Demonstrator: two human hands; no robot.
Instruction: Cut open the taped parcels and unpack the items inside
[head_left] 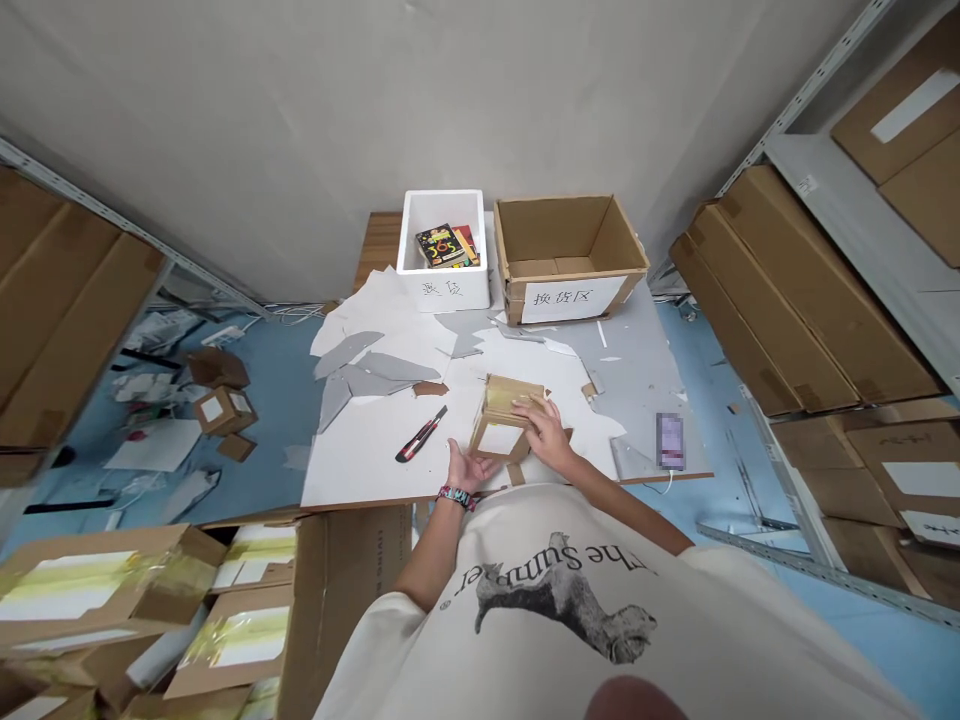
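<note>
- I have the small kraft cardboard box (504, 420) on the bench (360, 465), close to the front edge and right in front of the wearer's chest. A white label faces up toward my camera, with tan tape around it.
- The hands are apart, both on that box: the left hand (469, 468) is open against its near corner with fingers splayed, and the right hand (544, 437) lies across the top edge. I can't tell whether the right one is actually gripping.
- I'd judge the box light and fairly stiff, but cardboard like this dents easily and any loose flap will give. I'd take it by two opposite sides, not by a flap or taped edge.
- A utility knife (421, 434) with a red-and-black handle lies just left of the box — its blade is hard to make out. Grey board scraps (352, 352) lie farther off.
- Beyond them sit a white foam box (442, 290) holding books (437, 245) and an open cardboard carton (551, 228), both labelled.
- Hidden from me: the box's underside, its contents and whether it's sealed. A phone (670, 440) at right is blurred out.
</note>
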